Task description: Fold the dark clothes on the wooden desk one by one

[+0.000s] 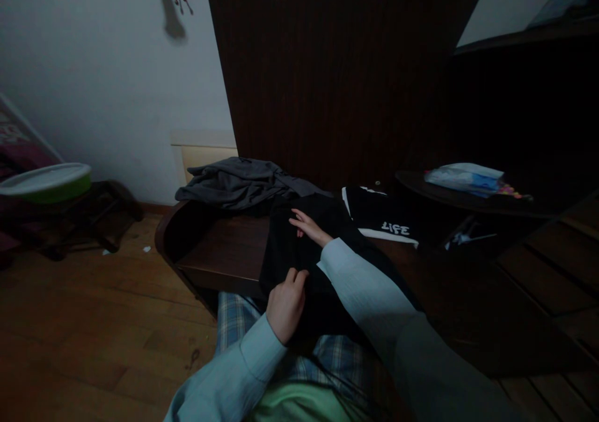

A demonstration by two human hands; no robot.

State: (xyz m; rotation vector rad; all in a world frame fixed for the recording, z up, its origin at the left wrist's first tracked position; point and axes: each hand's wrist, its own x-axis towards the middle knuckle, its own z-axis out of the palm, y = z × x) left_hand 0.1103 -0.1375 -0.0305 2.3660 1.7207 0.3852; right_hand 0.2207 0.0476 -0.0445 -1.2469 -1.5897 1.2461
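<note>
Dim bluish light, pale wall (112, 66) brightest, black cloth (281, 247) losing detail, soft shadow (174, 27) upper left, stretched edges

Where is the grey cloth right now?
In the head view, the grey cloth lies heaped left of centre, in front of the dark panel, beyond the black cloth.

A black cloth (314, 294) lies spread across the dark wooden bench (219, 241), reaching past its front edge.

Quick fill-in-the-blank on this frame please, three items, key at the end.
1. The right hand is over a cloth coloured ____.
2. In view, the crumpled gray garment lies to the ____ of the white lettering.
3. The tub has a whitish top and a ____ side.

Missing words: black; left; green.
</note>
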